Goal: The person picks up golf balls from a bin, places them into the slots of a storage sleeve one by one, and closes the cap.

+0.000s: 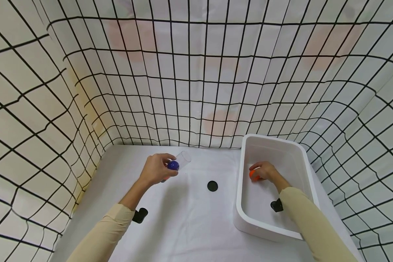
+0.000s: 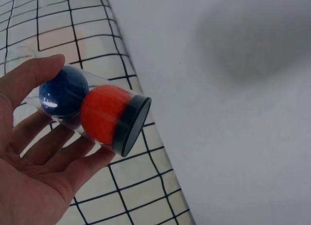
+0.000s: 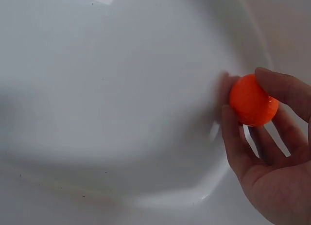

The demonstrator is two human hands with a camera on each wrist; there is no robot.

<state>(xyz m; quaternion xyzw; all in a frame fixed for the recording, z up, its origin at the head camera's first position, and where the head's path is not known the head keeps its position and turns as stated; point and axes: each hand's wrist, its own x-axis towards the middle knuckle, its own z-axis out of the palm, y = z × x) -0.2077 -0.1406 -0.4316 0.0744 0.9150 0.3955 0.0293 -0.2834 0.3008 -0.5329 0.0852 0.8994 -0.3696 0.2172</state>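
Note:
My left hand [image 1: 155,170] grips a clear tube [image 1: 184,158] tilted above the white table. Inside it sit a blue ball [image 2: 63,92] and, against the dark end cap [image 2: 132,125], a red-orange ball [image 2: 102,113]. Thumb and fingers wrap the tube from opposite sides in the left wrist view. Low inside the white tub [image 1: 239,196], my right hand [image 1: 266,170] holds an orange ball [image 3: 252,100] between thumb and fingers. That ball is close to the tub's wall, and part of it hides behind the thumb.
A black disc [image 1: 212,186] lies on the white table [image 1: 190,222] between the tube and the tub. Black netting [image 1: 189,83] over pale walls encloses the back and both sides. The tub's raised rim surrounds my right hand.

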